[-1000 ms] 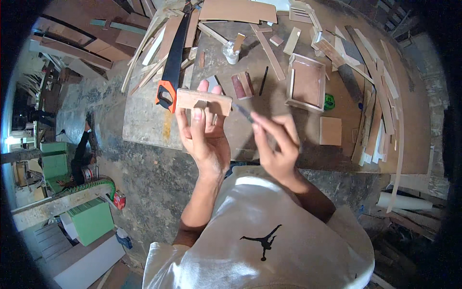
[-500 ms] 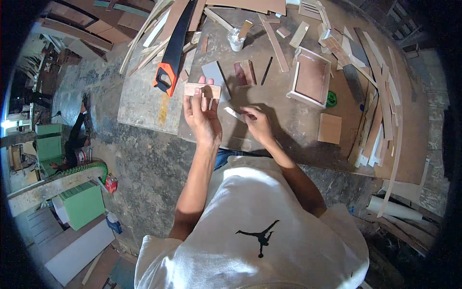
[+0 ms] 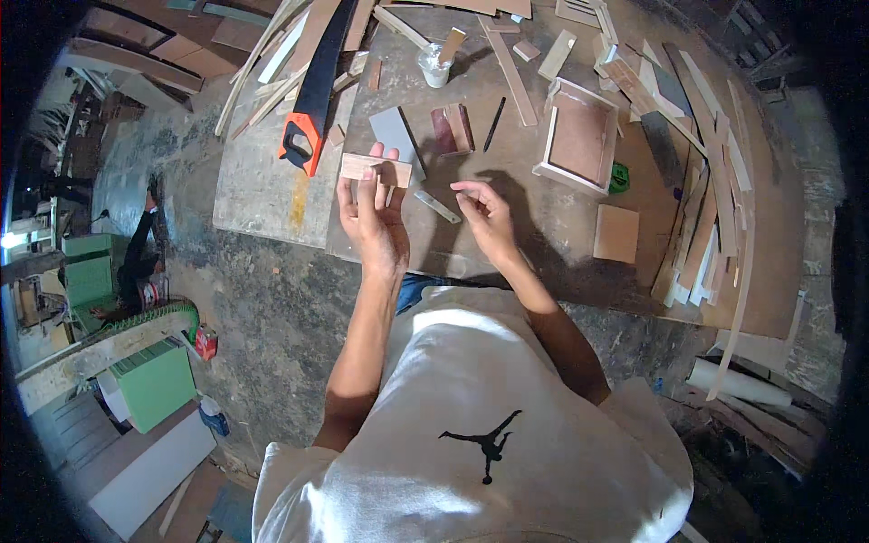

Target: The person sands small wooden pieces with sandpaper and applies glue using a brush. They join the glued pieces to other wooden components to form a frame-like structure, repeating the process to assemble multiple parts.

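My left hand (image 3: 376, 222) is closed around a small flat wooden block (image 3: 391, 171), held level above the worktable (image 3: 552, 231) with thumb in front and fingers behind. To the right, my right hand (image 3: 489, 217) holds nothing; its forefinger and thumb are apart and the other fingers loosely curled. Between the hands a slim whitish tool (image 3: 437, 206), shaped like a utility knife, lies on the table. Just beyond are a grey flat piece (image 3: 391, 128), a reddish-brown wooden block (image 3: 450, 130) and a black pen (image 3: 494, 124).
A handsaw (image 3: 303, 145) with an orange handle lies at the left. Farther back stands a white cup (image 3: 435, 71) with a flat stick in it. At the right are an open wooden box (image 3: 544, 169), a green tape measure (image 3: 619, 178), a square wooden piece (image 3: 616, 233) and piled wood strips (image 3: 715, 195).
My right hand has let go of the whitish tool, which now lies on the table, and its fingers have parted. My left hand still holds the wooden block in nearly the same place.
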Motion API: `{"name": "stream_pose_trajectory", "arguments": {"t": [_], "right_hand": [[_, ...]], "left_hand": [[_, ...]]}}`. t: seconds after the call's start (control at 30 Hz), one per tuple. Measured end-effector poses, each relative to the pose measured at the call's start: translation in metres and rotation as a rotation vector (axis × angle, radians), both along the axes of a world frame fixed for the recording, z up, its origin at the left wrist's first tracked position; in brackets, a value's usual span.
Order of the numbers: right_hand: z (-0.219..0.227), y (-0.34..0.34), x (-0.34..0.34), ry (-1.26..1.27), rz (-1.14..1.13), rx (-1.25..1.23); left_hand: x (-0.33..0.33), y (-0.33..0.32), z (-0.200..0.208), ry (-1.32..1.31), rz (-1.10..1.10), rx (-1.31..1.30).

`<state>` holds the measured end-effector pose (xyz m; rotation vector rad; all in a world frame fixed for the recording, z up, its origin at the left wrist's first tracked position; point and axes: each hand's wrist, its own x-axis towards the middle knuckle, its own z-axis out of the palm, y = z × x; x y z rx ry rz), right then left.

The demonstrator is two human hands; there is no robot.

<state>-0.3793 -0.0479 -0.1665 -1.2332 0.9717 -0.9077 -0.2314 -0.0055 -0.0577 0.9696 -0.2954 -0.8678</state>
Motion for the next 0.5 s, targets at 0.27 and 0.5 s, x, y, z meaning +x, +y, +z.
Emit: {"name": "stream_pose_trajectory", "arguments": {"t": [0.27,0.5], "right_hand": [[-0.005,-0.001,-0.009,-0.025,-0.116,0.057],[0.006,0.000,-0.014,-0.003,-0.044,0.004]], "left_hand": [[-0.001,0.002,-0.005,0.015,-0.021,0.004],[-0.003,0.000,-0.007,0.033,-0.043,0.002]]}}
